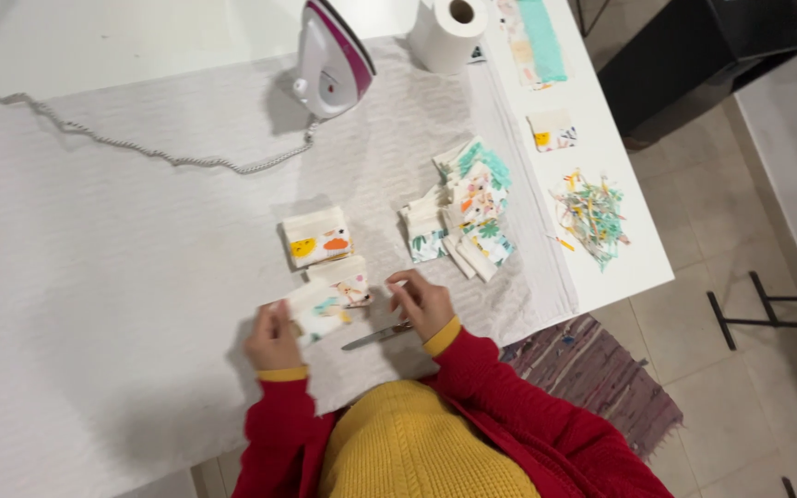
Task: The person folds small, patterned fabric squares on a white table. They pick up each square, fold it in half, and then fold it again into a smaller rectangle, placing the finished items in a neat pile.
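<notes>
My left hand (273, 337) holds a small folded white fabric piece (319, 310) with coloured prints by its left edge. Just right of that piece, my right hand (424, 302) has its fingers curled and hovers over the white cloth-covered table (122, 240). Whether it grips anything is unclear. A pair of metal scissors (376, 337) lies on the cloth below my right hand. Two more folded printed pieces (316, 237) sit just above the held one.
A white and magenta iron (331, 60) stands upright at the back, its braided cord (113, 143) trailing left. A pile of folded printed pieces (463, 212) lies right of centre. Fabric scraps (590, 217), a paper roll (449, 32) and a striped rug (592, 373) lie to the right.
</notes>
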